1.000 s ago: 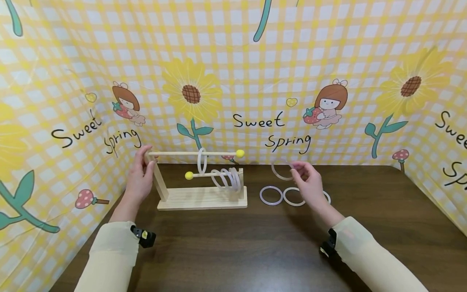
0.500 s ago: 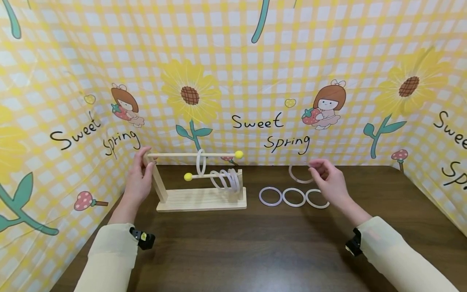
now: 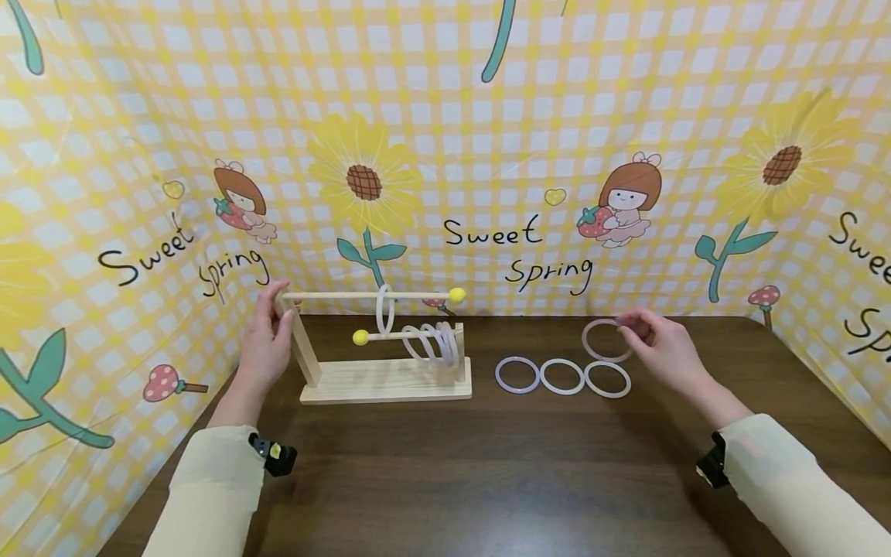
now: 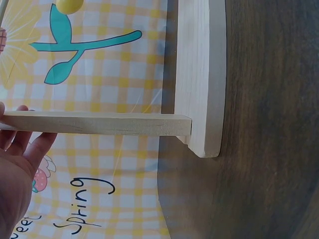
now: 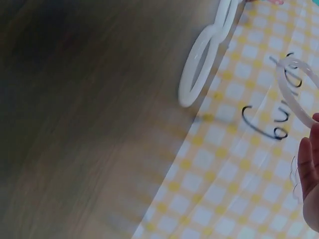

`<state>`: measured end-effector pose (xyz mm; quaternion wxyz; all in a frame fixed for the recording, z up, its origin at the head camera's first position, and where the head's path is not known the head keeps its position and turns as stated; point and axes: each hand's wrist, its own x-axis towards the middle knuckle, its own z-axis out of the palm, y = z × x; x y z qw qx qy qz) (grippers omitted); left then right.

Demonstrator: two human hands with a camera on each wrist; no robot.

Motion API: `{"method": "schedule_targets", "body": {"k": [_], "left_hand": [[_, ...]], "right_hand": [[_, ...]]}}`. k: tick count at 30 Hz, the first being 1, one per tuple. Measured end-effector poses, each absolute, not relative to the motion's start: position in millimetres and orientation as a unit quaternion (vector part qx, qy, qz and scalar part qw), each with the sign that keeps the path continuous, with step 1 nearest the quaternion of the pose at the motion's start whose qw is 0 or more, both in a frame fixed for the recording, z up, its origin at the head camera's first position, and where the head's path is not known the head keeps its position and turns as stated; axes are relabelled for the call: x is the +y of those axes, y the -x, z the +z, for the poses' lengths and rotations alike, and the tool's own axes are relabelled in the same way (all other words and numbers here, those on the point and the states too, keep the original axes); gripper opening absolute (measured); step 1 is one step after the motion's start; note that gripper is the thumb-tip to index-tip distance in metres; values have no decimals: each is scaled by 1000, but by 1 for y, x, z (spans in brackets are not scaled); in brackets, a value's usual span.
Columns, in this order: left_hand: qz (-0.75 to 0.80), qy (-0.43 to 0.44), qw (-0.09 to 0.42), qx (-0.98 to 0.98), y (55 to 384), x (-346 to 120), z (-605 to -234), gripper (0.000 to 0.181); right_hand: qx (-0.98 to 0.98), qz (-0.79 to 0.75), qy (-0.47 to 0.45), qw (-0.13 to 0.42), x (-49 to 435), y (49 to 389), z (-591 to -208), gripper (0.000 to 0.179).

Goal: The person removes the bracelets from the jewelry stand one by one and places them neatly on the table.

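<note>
My left hand [image 3: 267,333] grips the top of the left post [image 4: 99,123] of a pale wooden rack, its fingers round the post in the left wrist view. The rack's base [image 3: 386,381] stands on the table. One white ring [image 3: 380,313] hangs on the upper rod [image 3: 334,295]; several whitish rings [image 3: 433,344] hang on the lower rod, near its right post. With thumb and fingers my right hand [image 3: 664,348] pinches a pale pinkish ring [image 3: 585,344], tilted up behind the row on the table. That ring [image 5: 289,94] rises from the fingertips in the right wrist view.
Three rings lie in a row right of the rack: a lilac ring [image 3: 498,379], a white ring [image 3: 544,381] and another white ring [image 3: 608,395]. Yellow balls cap the rods, one upper ball [image 3: 456,295] facing right. A checked cloth [image 3: 473,155] hangs behind the dark table [image 3: 445,472].
My right hand has carried the pinkish ring to the right, past the row, uncovering the rightmost ring on the table. The left hand stays on the post.
</note>
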<state>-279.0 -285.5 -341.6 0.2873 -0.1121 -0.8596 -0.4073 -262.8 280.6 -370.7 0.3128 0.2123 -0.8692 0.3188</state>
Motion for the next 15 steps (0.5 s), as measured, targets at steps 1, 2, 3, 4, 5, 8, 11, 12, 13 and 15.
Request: {"method": "schedule_targets", "body": {"k": [1,2,3,4,5,8,11,12,13,15], "left_hand": [[-408,113,288,-859,279,-285,-341,45],[-408,114,288,-859,279,-285,-342,45],[-408,114,289,-859,279,-285,-342,45],[-408,114,288,-859,279,-285,-342,45],[-407,113,289,-859,279,-285,-342,45],[-411,114,289,-857,280,-285,-341,44],[-418,116,287,-854,280,-285,-341,45],[-421,117,287,-853,280,-285,-341,45],[-422,117,287,-852,280,-285,-341,45],[-422,117,288,-852,279,-285,-341,45]], "right_hand": [[-873,314,-211,307,283,262,-371,13],[-877,309,-209,302,286,261,-371,13],[-881,303,-208,298,289,260,-371,13],[-884,297,-207,295,293,259,-371,13],[-887,291,-205,294,296,259,-372,12],[-894,274,-201,290,306,258,-374,12],[-902,262,-193,283,315,258,-376,12],[-905,260,-190,278,318,258,-376,12],[-908,257,-186,273,321,257,-377,11],[-914,254,-181,261,326,257,-377,12]]}}
